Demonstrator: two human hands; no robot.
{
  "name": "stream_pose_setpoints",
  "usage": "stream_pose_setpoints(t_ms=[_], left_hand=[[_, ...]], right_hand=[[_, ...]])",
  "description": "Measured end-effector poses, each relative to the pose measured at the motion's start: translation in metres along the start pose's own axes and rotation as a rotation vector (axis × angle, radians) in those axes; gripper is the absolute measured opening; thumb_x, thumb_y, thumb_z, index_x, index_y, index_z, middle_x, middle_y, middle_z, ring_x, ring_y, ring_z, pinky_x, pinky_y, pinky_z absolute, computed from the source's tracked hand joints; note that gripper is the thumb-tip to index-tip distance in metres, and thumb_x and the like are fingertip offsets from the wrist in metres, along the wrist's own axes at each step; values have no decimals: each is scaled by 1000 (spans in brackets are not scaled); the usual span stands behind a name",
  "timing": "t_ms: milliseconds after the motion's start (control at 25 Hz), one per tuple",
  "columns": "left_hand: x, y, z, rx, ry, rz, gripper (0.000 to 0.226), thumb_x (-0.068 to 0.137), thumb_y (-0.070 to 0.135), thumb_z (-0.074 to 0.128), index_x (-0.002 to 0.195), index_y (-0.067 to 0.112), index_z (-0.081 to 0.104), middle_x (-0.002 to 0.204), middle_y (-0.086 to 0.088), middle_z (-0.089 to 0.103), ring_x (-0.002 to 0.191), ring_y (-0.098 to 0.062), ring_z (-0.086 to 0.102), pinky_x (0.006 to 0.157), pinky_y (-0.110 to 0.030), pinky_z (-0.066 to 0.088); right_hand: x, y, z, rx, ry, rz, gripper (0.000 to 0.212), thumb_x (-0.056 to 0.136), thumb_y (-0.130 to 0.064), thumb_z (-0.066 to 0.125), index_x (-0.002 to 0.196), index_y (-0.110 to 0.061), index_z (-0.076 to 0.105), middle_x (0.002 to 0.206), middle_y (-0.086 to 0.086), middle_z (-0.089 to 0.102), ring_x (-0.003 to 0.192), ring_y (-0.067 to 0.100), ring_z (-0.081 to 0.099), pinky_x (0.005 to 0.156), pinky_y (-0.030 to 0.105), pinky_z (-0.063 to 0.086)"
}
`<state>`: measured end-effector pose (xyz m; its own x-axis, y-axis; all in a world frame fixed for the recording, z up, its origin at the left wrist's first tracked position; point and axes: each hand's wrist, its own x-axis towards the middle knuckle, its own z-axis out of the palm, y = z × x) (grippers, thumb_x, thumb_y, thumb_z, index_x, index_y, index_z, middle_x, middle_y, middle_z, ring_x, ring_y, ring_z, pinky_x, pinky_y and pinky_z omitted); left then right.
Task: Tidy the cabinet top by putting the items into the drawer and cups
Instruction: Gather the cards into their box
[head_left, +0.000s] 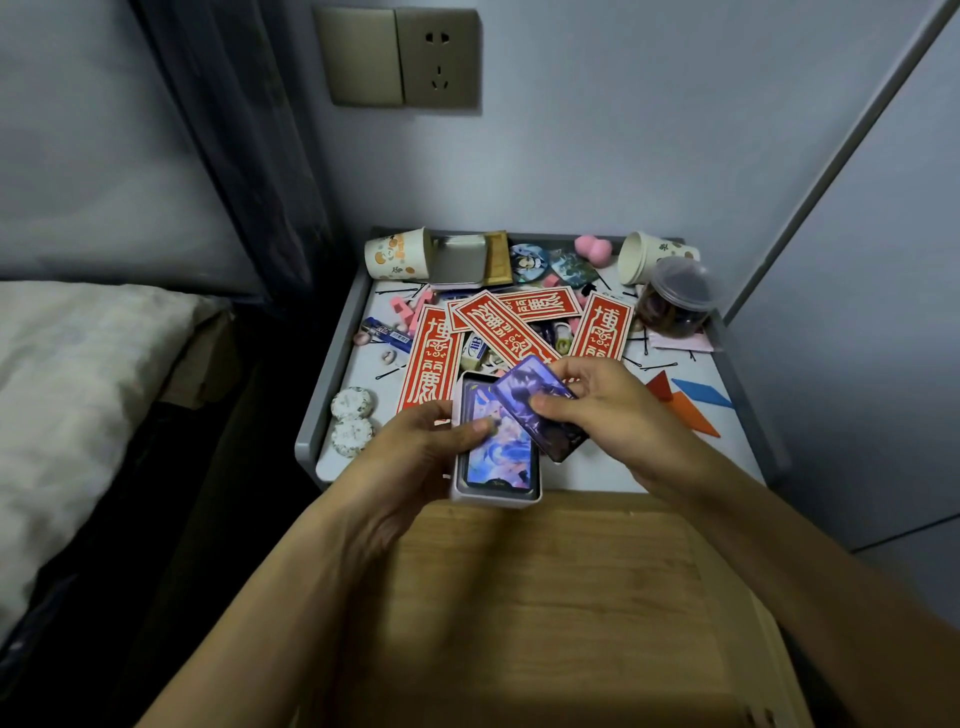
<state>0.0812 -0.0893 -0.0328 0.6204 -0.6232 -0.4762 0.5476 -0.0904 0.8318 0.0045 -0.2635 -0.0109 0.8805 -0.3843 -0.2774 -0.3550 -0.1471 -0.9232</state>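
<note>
Left hand (415, 449) gripping box (494, 499), right hand (610, 405) pinching card (522, 391)

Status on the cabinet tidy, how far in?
Early. Done: little visible; both cups lie tipped. In hand: left hand holds a card box, right hand pinches a purple card over it. Left: red strips, hairpins, jar, coloured shapes on the cabinet top.

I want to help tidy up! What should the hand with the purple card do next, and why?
Probably lay the purple card flat into the white box. The right hand pinches it tilted just over the box, which the left hand holds, and another picture card already lies inside, so it likely belongs there.
</note>
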Motion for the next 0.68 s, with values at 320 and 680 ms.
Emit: stream_pose_setpoints(t_ms=[320, 680], left_hand=[[1, -2, 3, -29, 82, 31, 29, 88, 8, 66, 115, -2, 61, 104, -21, 72, 93, -32, 69, 83, -46, 56], [2, -7, 5, -9, 31, 34, 32, 86, 12, 67, 115, 0, 61, 103, -21, 72, 87, -30, 70, 81, -46, 56]], right_hand=[[-7, -4, -5, -55, 96, 56, 18, 93, -21, 62, 81, -12, 72, 72, -1, 74, 64, 6, 67, 51, 12, 41], [-11, -1, 11, -64, -4, -16, 26, 88, -8, 68, 108, -10, 51, 73, 19, 68, 47, 18, 61, 42, 27, 49]])
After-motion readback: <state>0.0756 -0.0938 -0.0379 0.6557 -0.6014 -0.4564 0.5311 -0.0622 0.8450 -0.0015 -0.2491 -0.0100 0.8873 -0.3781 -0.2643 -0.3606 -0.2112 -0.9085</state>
